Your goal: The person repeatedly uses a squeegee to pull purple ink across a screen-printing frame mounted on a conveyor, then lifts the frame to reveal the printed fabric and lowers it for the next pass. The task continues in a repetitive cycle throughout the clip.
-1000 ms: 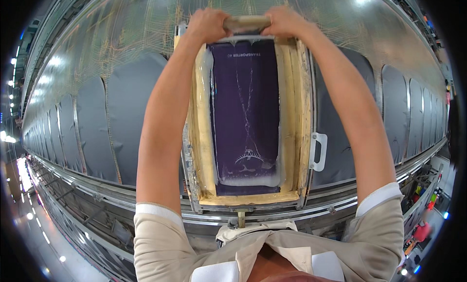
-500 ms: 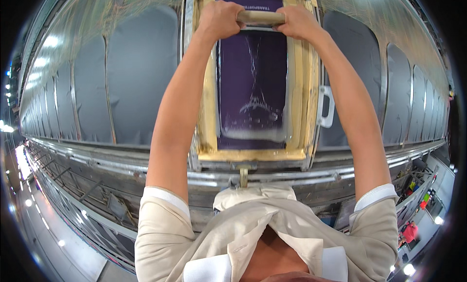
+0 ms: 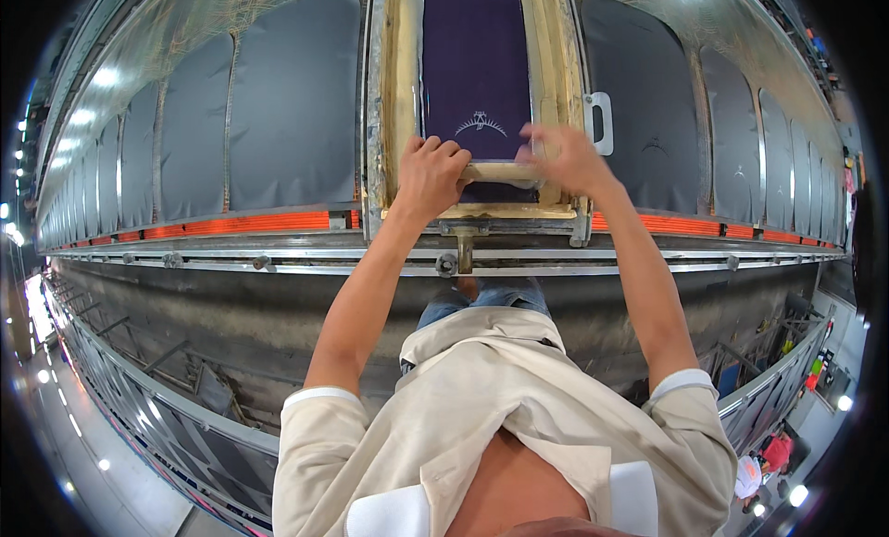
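My left hand (image 3: 430,179) is closed around the left end of a pale squeegee handle (image 3: 501,172), which lies across the near end of a printing screen (image 3: 481,74). Dark purple mesh fills the middle of this screen, with a light winged emblem and small lettering on it. Tan-coated borders and a metal frame (image 3: 374,120) surround the mesh. At the handle's right end my right hand (image 3: 572,163) is blurred by motion. Its thumb and fingers look apart, lifted off the handle. The squeegee's blade is hidden.
Dark grey cut panels (image 3: 292,102) lie in a row along the long table on both sides of the frame. A white loop handle (image 3: 600,123) sticks out at the frame's right. Metal rails (image 3: 352,260) with round knobs run along the table's near edge. People (image 3: 776,452) are far right.
Both hands and the squeegee have come from the screen's far end to its near end. My right hand has come off the handle. The emblem now shows clearly on the mesh.
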The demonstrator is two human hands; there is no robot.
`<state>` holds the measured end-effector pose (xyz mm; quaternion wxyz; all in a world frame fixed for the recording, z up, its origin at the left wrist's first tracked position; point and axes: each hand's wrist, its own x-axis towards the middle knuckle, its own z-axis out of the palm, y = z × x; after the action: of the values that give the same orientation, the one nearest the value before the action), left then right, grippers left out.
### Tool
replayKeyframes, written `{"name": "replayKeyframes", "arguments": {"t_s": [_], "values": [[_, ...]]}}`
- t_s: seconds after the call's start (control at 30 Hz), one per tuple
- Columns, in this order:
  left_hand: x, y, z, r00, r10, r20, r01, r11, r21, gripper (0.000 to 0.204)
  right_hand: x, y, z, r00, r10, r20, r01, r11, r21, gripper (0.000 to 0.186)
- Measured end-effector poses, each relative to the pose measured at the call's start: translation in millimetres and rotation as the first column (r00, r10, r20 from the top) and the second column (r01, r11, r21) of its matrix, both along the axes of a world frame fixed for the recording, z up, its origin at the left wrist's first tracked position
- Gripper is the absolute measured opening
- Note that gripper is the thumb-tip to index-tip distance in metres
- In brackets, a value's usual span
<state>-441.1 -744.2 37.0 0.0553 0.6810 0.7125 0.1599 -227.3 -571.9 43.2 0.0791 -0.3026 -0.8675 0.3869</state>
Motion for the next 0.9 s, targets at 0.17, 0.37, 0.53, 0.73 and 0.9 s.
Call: {"name": "replayKeyframes", "arguments": {"t_s": [0.17,0.37,0.53,0.73,0.9], "values": [[4.4,-0.8,3.5,0.999,-0.003,-0.050,0.000,0.998,-0.065,0.028,26.9,97.0,-69.1,0.638,-0.769,0.021,0.717,0.604,0.348,0.040],[-5.9,-15.5,2.4,0.999,0.012,0.029,-0.010,0.996,-0.088,0.029,21.8,91.7,-46.3,0.694,-0.718,-0.046,0.711,0.675,0.195,0.034],[-30.3,-39.8,35.8,0.998,0.022,0.067,-0.017,0.997,-0.075,0.030,-1.1,76.8,-8.9,0.670,-0.732,-0.124,0.743,0.656,0.135,0.029],[-184.9,-123.6,29.2,0.996,0.081,0.043,-0.076,0.991,-0.107,0.031,-161.2,-19.0,-60.6,0.689,-0.662,-0.294,0.708,0.703,0.075,0.023],[-253.4,-168.9,40.9,1.000,0.009,-0.023,-0.009,1.000,0.009,0.030,-246.0,-68.2,-53.6,0.623,-0.693,-0.363,0.709,0.696,-0.112,0.023]]}}
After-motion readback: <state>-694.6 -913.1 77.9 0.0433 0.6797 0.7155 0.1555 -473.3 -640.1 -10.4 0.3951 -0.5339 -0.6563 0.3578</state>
